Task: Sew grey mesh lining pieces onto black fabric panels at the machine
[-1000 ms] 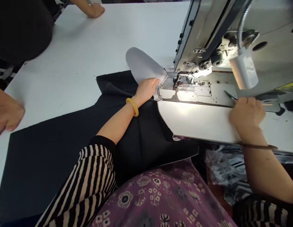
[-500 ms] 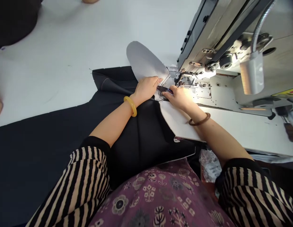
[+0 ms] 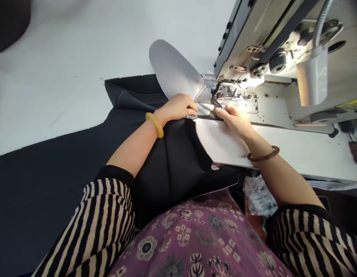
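My left hand (image 3: 180, 106), with a yellow bangle at the wrist, is closed on the edge of the dark fabric (image 3: 167, 154), where a small pale corner shows at the fingertips. Just above it, a light grey rounded fabric piece (image 3: 174, 69) lies over the dark cloth. My right hand (image 3: 234, 118) is closed around small dark thread snips (image 3: 215, 102), mostly hidden by the fingers. Their tip points up and left, close to the presser foot area of the sewing machine (image 3: 224, 92).
A lit lamp (image 3: 312, 80) hangs from the machine head. The dark fabric spreads left over the white table (image 3: 65, 46) and down to my lap. Below the table's right edge is a clear plastic bag (image 3: 259, 196). A dark object (image 3: 11, 23) sits at the upper left.
My right hand has moved right with the snips, away from my left hand and toward the machine. My left hand stays on the fabric edge. The view has shifted slightly.
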Available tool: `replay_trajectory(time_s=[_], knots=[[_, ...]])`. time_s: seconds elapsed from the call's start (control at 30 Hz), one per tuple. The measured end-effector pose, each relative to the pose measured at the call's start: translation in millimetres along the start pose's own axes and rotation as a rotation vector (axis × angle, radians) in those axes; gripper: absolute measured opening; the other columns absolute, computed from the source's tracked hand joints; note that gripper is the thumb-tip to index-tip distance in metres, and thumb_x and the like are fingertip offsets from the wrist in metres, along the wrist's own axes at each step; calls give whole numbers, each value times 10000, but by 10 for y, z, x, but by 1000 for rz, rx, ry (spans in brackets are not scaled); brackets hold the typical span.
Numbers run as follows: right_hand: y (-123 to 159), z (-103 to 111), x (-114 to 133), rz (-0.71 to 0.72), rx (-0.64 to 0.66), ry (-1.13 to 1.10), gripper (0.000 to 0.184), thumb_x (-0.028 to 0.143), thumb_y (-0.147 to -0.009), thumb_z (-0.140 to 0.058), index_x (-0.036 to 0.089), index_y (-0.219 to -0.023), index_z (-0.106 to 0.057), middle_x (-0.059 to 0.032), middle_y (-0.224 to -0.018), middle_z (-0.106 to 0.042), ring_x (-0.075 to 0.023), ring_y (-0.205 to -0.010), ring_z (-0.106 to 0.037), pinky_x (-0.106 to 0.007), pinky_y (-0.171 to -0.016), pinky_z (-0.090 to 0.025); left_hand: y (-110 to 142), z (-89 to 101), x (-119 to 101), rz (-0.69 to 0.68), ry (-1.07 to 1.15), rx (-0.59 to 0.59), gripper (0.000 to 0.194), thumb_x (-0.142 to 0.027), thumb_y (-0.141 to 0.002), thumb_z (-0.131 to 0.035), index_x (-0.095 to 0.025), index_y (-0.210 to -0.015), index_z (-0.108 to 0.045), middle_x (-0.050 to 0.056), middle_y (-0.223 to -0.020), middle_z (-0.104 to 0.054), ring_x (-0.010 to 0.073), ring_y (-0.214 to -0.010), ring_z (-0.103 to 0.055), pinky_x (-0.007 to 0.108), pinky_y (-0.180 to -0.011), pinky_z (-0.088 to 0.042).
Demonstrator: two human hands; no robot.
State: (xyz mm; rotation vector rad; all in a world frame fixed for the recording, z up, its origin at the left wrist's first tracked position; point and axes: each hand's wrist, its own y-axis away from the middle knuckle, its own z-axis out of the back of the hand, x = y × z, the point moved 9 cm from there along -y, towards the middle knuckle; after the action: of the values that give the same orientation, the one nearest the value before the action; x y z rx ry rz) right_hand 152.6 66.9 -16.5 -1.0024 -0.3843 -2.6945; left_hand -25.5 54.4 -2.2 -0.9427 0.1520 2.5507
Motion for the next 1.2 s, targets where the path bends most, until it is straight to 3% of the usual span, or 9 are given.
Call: replay_trajectory(time_s=[0.33,0.57,0.7,0.77,0.87,0.93,1.0,1.1,1.2], knots=[[56,-168,271,80,101,400,451,608,-856,-455,201,-920,-639,-50,-677,-564,-205,-658,-491,-293,-602,-278,48,176,82,141,193,-174,131,-221,-837,-558,-154,-725,-552,-37,-633,-540,87,-557,-509,218,-589,-381],[-130,-360,512,132,98,489,495,600,-890,-420,188,-961,-685,-95,-744,-633,-226,-673,-541,-294,-587,-281,21,213,148,99,166,-229,198,-223,-840,-579,-163,-666,-507,-51,-587,-452,81,-565,-425,225,-580,-344],[-58,-229,400,84,72,469,473,591,-907,-389,202,-881,-656,-86,-725,-617,-218,-664,-530,-294,-580,-271,62,317,-41,123,224,-335,182,-230,-893,-544,-162,-727,-576,-33,-610,-493,100,-607,-495,236,-609,-408],[108,-65,185,27,38,486,463,601,-904,-388,209,-870,-632,-79,-710,-611,-215,-655,-525,-293,-572,-264,120,204,-466,42,296,-185,153,-236,-918,-525,-178,-831,-637,-16,-672,-584,123,-676,-582,245,-640,-465],[482,242,-323,-121,-21,568,449,625,-881,-427,218,-912,-615,-91,-739,-637,-232,-656,-545,-302,-563,-271,485,-286,-1394,-304,362,474,216,-118,-873,-572,-250,-1010,-675,-28,-946,-719,125,-876,-671,230,-786,-530],[727,465,-631,-177,-95,605,432,605,-867,-476,224,-1016,-612,-126,-875,-680,-275,-739,-594,-326,-578,-304,732,-346,-1612,-411,262,605,282,-113,-880,-571,-254,-1105,-664,-13,-1128,-706,130,-1023,-660,229,-918,-510],[892,645,-771,-115,-190,660,390,534,-865,-516,227,-1084,-618,-173,-1033,-673,-340,-901,-617,-364,-617,-347,724,-155,-1392,-311,70,377,252,-157,-916,-523,-215,-1116,-664,31,-1141,-697,157,-1048,-650,272,-954,-498],[977,779,-634,86,-340,643,288,439,-845,-554,250,-1041,-646,-185,-1085,-642,-375,-1048,-584,-427,-734,-418,716,276,-726,-19,-275,-49,280,-149,-930,-424,-158,-1031,-685,76,-1016,-703,205,-973,-653,346,-888,-519],[824,651,-161,241,-320,427,236,389,-863,-506,252,-996,-647,-142,-1017,-656,-301,-996,-607,-415,-805,-461,738,321,-285,112,-505,-120,328,-125,-921,-385,-124,-1017,-698,103,-1047,-700,243,-992,-642,385,-882,-525]])
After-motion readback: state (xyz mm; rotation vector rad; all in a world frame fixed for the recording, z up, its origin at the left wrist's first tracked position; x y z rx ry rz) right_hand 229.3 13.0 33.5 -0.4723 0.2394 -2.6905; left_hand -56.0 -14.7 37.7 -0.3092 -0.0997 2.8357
